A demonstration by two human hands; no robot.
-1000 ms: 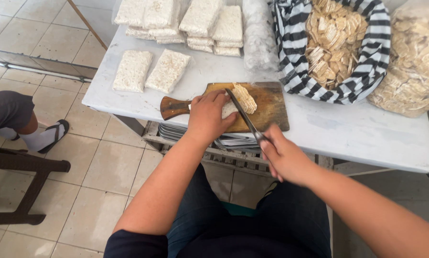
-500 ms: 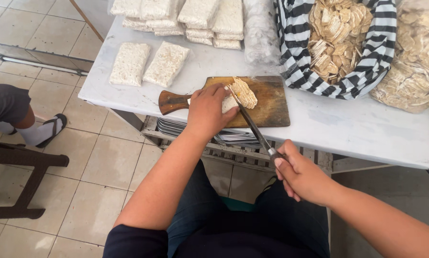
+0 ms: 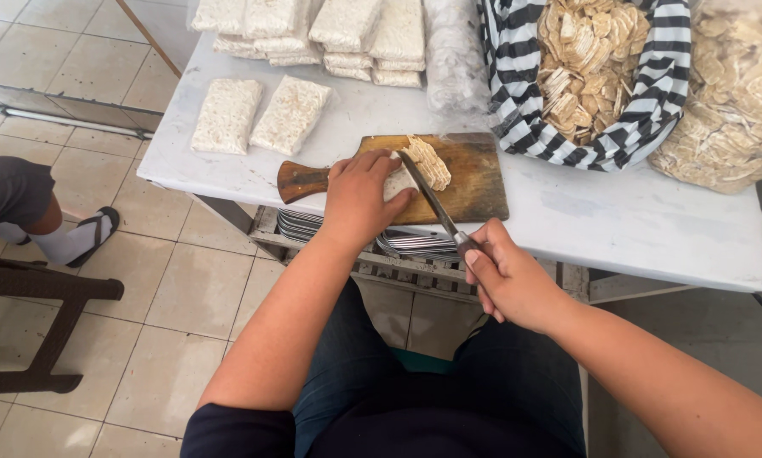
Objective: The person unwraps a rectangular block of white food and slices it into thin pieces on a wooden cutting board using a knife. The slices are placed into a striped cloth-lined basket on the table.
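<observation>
Wooden and brown, the cutting board [image 3: 474,182] lies on the white table [image 3: 568,220] with its handle pointing left, and a pale, grainy block [image 3: 400,180] rests on it. The left hand [image 3: 360,199] presses down on the near part of that block, fingers curled over its top so that only a white corner shows beside the fingertips. Just past those fingers, on the far right side, cut slices [image 3: 430,161] lean against one another, touching the blade. The right hand [image 3: 504,276] is clenched around the handle of a long knife [image 3: 428,193], hanging out in front of the table's near edge; the blade runs up and left from the fist, passing close beside the left fingertips and meeting the block between them and the slices.

Two whole blocks [image 3: 258,114] lie side by side at the table's left, with a stack of more blocks [image 3: 347,30] behind them. A black-and-white striped cloth [image 3: 517,93] lines a heap of cut pieces [image 3: 593,64] at the far right. Another person's leg and sandalled foot [image 3: 88,237] show at the left on the tiled floor [image 3: 169,280].
</observation>
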